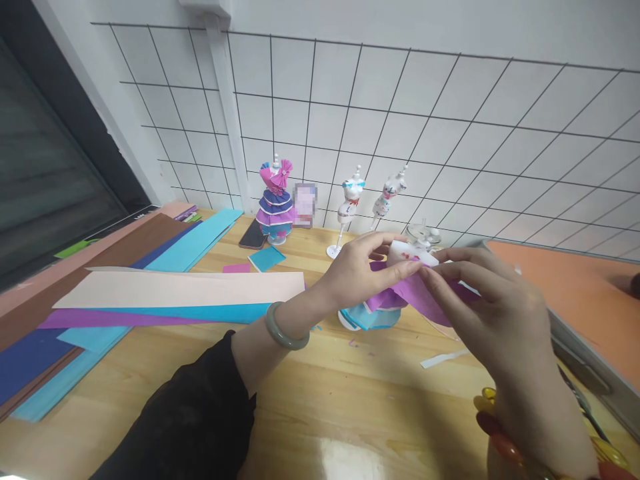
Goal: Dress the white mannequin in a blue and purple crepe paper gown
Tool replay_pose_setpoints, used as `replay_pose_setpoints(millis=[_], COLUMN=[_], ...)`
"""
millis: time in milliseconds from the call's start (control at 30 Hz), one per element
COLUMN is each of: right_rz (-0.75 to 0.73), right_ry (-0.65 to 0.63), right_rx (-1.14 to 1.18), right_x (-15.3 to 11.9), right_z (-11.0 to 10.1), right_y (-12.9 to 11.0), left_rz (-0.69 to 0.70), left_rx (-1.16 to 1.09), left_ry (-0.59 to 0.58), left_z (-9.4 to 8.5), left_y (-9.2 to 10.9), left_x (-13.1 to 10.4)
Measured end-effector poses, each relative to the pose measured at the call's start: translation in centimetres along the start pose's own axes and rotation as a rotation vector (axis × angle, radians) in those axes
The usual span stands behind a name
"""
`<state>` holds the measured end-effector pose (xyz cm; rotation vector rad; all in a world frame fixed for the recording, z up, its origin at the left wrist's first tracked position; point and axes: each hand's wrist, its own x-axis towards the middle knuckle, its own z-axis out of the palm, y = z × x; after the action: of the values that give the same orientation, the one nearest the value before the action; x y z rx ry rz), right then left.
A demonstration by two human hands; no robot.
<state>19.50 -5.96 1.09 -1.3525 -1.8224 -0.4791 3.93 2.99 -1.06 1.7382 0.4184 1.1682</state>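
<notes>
A small white mannequin torso (411, 253) lies tilted between my hands, with a skirt of purple paper (425, 298) and light blue paper (375, 316) hanging from it. My left hand (367, 270) grips the torso from the left, thumb along its front. Fingers of my right hand (480, 293) pinch the top edge of the purple paper at the torso's waist. My palms and the paper hide part of the mannequin.
Behind stand a dressed mannequin (275, 203) and two bare ones (351, 200) (390, 195). A phone (253, 235) and teal paper (267, 258) lie near them. Long paper sheets (185, 290) cover the left; an orange surface (575, 293) is at right.
</notes>
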Motion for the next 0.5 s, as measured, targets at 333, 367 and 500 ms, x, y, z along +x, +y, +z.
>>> replay_pose_setpoints(millis=[333, 367, 500], right_rz=[-0.011, -0.014, -0.022], right_ry=[-0.024, -0.021, -0.006], right_rx=[0.012, 0.011, -0.004], right_x=[0.10, 0.11, 0.14], right_z=[-0.14, -0.14, -0.19], right_y=[-0.09, -0.09, -0.09], left_rz=[-0.002, 0.002, 0.017], left_rx=[-0.046, -0.048, -0.014], left_ry=[0.014, 0.018, 0.034], left_z=[0.12, 0.11, -0.07], left_y=[-0.39, -0.43, -0.61], left_x=[0.10, 0.09, 0.04])
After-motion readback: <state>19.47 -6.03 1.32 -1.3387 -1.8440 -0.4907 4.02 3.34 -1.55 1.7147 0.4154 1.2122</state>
